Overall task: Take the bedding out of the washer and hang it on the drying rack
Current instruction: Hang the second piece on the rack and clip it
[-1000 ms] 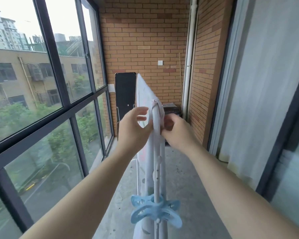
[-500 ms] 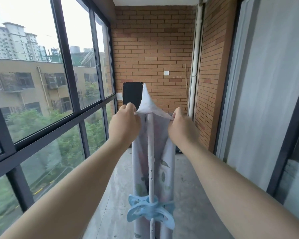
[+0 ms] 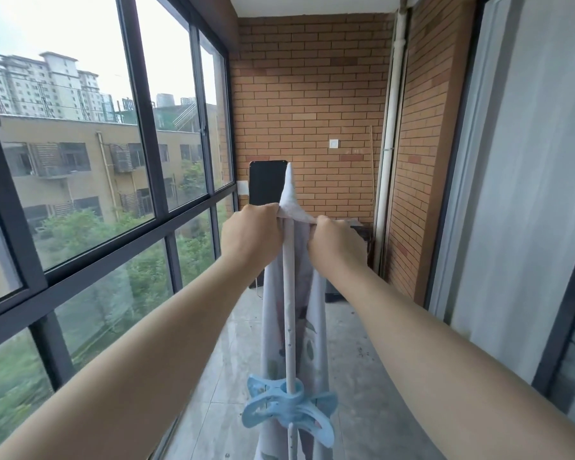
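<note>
Nearest: blue clip (image 3: 289,410) clamped on white rack pole (image 3: 290,293), cloth under it. Bedding (image 3: 316,336) out of washer, draped over pole, hanging down both sides. Further along: left hand (image 3: 251,235) and right hand (image 3: 334,245), fingers curled, each pinching bedding's top fold either side of pole; far end stands up in peak. Judgement: hanging nearly done; left to do: smooth this end, perhaps clip it. Beyond: black panel (image 3: 266,184), brick wall (image 3: 312,94). Washer not in view.

Both hands (image 3: 251,235) gripping draped bedding (image 3: 291,207)
</note>
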A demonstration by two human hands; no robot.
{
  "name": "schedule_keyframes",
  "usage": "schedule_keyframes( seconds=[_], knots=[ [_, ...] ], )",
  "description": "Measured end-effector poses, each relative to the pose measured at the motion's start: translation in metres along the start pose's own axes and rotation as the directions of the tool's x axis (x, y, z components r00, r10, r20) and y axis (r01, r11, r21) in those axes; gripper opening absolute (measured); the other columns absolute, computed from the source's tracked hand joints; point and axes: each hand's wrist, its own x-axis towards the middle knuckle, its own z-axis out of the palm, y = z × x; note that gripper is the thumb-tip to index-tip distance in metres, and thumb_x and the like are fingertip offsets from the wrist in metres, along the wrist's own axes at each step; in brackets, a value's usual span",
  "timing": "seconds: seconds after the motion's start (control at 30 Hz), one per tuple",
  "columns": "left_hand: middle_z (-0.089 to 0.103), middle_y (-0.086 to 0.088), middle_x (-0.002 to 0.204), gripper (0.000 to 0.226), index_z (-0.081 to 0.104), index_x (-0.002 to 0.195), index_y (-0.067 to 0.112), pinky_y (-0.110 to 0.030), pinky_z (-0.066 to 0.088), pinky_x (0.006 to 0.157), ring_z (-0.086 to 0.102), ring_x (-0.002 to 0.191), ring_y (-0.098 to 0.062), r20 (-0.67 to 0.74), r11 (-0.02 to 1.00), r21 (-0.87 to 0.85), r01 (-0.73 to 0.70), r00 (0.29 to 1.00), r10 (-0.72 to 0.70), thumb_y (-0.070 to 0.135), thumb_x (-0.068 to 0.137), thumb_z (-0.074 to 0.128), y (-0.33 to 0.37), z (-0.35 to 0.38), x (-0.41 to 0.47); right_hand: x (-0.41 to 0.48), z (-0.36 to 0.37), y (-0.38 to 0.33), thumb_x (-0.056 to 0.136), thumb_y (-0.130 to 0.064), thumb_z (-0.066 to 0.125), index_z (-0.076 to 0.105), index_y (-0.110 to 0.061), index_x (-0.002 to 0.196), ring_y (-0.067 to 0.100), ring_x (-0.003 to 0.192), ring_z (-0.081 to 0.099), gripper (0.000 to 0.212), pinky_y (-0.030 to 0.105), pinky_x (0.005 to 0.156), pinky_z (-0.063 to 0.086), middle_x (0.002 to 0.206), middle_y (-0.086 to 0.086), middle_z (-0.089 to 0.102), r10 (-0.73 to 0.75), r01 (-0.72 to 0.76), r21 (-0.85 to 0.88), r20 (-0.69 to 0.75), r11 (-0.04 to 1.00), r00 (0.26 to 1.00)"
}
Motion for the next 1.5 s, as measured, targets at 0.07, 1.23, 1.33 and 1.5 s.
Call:
schedule_keyframes(
  seconds=[0.07, 1.23, 1.33, 1.5],
  knots=[
    [0.057, -0.002, 0.071, 0.014, 0.056, 0.088, 0.024, -0.027, 0.025, 0.045, 0.052, 0.062, -0.031, -0.011, 1.0, -0.026, -0.01, 1.0, 0.009, 0.019, 0.093, 0.044, 0.007, 0.001, -0.002, 0.0, 0.0, -0.005, 0.096, -0.012, 0.049, 0.06, -0.012, 0.103, 0.031, 0.082, 0.062, 0.014, 0.033, 0.06, 0.043, 0.091, 0.008, 0.066, -0.054, 0.056, 0.052, -0.044, 0.997, 0.998],
    [0.061, -0.001, 0.072, 0.027, 0.067, 0.085, 0.025, -0.029, 0.038, 0.053, 0.058, 0.07, -0.035, 0.014, 0.986, -0.155, 0.068, 0.998, -0.067, 0.023, 0.095, 0.042, -0.005, 0.018, -0.006, 0.003, -0.001, -0.005, 0.097, -0.003, 0.042, 0.064, -0.009, 0.104, 0.036, 0.094, 0.063, 0.023, 0.035, 0.066, 0.042, 0.1, 0.015, 0.066, -0.029, 0.022, 0.11, 0.062, 0.994, 0.998],
    [0.06, -0.002, 0.07, 0.025, 0.065, 0.087, 0.024, -0.029, 0.037, 0.052, 0.057, 0.066, -0.034, -0.008, 0.996, -0.08, 0.027, 1.0, -0.027, 0.025, 0.097, 0.042, -0.009, 0.018, -0.006, 0.001, -0.004, -0.005, 0.099, -0.004, 0.044, 0.063, -0.009, 0.104, 0.035, 0.094, 0.062, 0.021, 0.036, 0.065, 0.041, 0.1, 0.014, 0.066, -0.045, 0.042, 0.077, 0.038, 0.996, 0.998],
    [0.04, 0.005, 0.055, 0.009, 0.048, 0.087, 0.02, -0.026, 0.022, 0.045, 0.049, 0.052, -0.029, -0.02, 0.997, 0.071, -0.029, 0.999, 0.031, 0.011, 0.09, 0.045, -0.003, 0.021, -0.017, -0.005, -0.002, -0.01, 0.098, -0.006, 0.046, 0.064, -0.008, 0.101, 0.035, 0.091, 0.064, 0.019, 0.035, 0.064, 0.041, 0.097, 0.014, 0.066, -0.02, 0.021, 0.091, -0.008, 0.996, 1.0]
  ],
)
